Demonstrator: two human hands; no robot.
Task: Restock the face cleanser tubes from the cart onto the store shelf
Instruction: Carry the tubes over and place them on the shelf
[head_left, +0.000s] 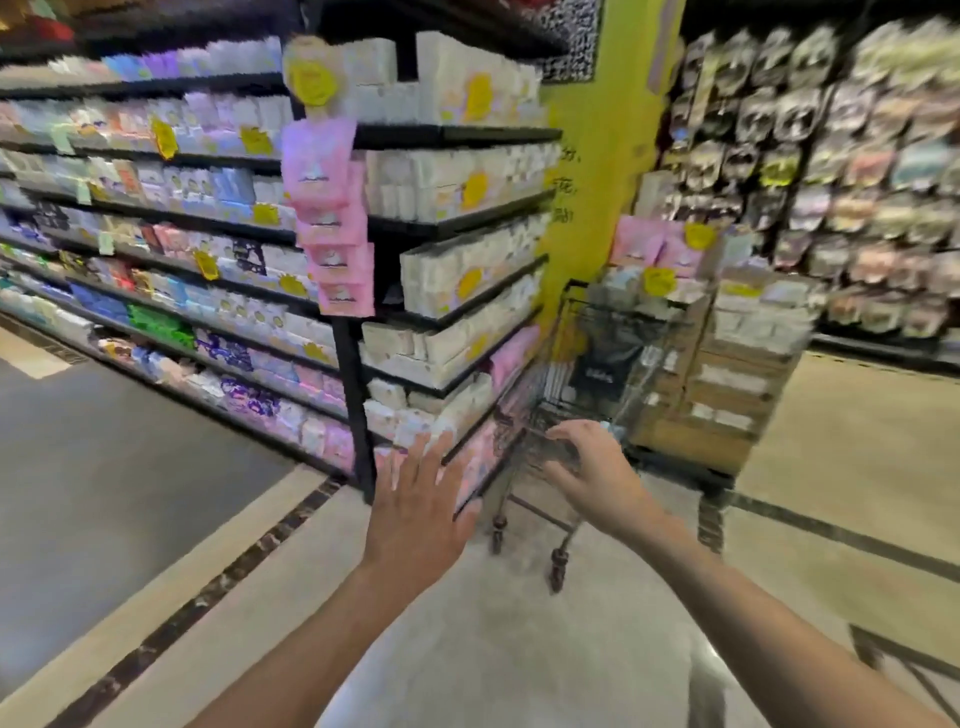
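Observation:
The frame is motion-blurred. A wire shopping cart (597, 364) stands on the floor against the end of a black store shelf (457, 218) packed with white and pink boxed goods. My left hand (421, 509) is stretched forward with straight, spread fingers and holds nothing, just short of the shelf's lower corner. Over the cart's near edge hovers my right hand (597, 467), its fingers loosely bent and apart; I cannot tell whether it touches the handle. A dark bag lies inside the cart. Cleanser tubes cannot be made out.
A long aisle of shelves (156, 234) runs off to the left. A stack of cardboard boxes on a low stand (727, 374) is right of the cart. Hanging packets (857, 156) fill the right wall. A yellow pillar (597, 156) rises behind the cart.

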